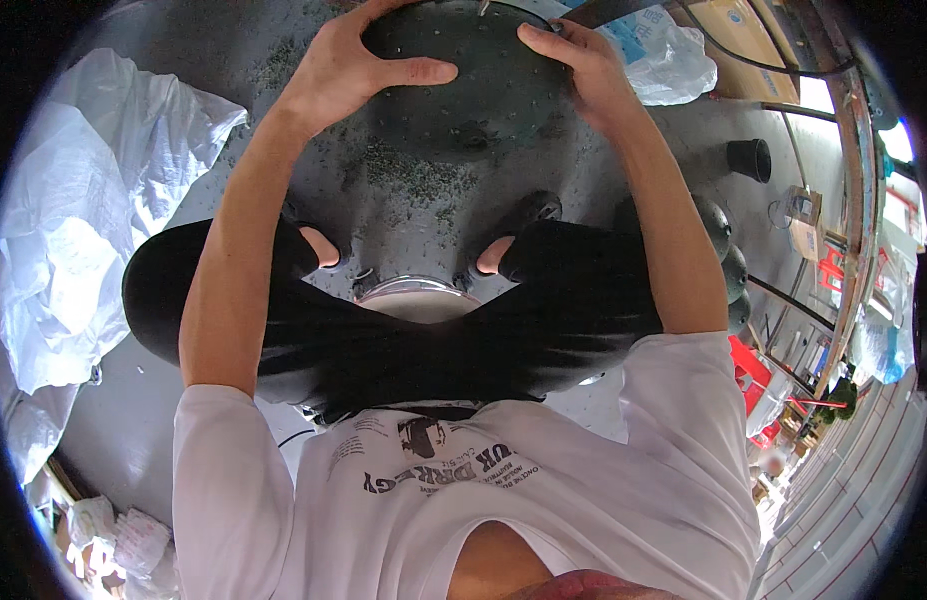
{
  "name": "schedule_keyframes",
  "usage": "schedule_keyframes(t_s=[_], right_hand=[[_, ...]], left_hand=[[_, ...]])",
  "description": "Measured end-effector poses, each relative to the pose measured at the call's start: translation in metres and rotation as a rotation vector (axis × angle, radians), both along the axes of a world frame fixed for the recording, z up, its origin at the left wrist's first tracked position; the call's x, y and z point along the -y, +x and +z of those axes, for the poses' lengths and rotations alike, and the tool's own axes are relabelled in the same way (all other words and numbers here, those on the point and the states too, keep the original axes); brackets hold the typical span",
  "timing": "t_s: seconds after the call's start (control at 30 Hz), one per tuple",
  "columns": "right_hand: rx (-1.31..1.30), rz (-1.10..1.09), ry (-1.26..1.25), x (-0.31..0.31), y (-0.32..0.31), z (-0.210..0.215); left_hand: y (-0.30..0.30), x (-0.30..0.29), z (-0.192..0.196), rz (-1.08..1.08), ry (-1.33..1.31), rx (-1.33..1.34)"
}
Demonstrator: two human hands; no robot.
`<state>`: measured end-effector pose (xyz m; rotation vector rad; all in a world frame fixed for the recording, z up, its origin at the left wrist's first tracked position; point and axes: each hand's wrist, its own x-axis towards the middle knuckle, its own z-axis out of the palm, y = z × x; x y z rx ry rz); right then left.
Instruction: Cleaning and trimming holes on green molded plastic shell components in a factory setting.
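At the top of the head view, a large dark green round object [473, 95] with a speckled, domed surface is between my hands. My left hand [348, 65] grips its left side, the thumb lying flat over the surface and the fingers running out of sight round the far edge. On the opposite side, my right hand [588, 70] holds the rim, thumb on top and fingers mostly hidden. The object's far edge is cut off by the picture. Small green bits [418, 180] are scattered on the grey floor below it.
Crumpled white plastic sheeting [73, 230] spreads at the left. Several dark green rounded objects [728, 260] sit beside my right knee. A black cup-shaped container [749, 159], a clear plastic bag [663, 60] and a cardboard box [733, 45] lie farther right, near a rack post [861, 160].
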<state>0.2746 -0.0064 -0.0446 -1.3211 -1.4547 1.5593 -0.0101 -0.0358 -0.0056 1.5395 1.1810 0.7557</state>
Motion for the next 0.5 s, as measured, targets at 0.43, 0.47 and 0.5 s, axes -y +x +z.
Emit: schedule_keyframes(t_s=[0.43, 0.47, 0.5], right_hand=[[-0.061, -0.067, 0.007, 0.005, -0.011, 0.006], [-0.083, -0.069, 0.006, 0.006, -0.013, 0.007], [-0.104, -0.072, 0.006, 0.008, -0.014, 0.009]], left_hand=[[-0.003, -0.004, -0.048, 0.073, 0.163, -0.016], [-0.002, -0.004, -0.048, 0.069, 0.149, -0.005], [-0.002, -0.004, -0.047, 0.068, 0.153, 0.003]])
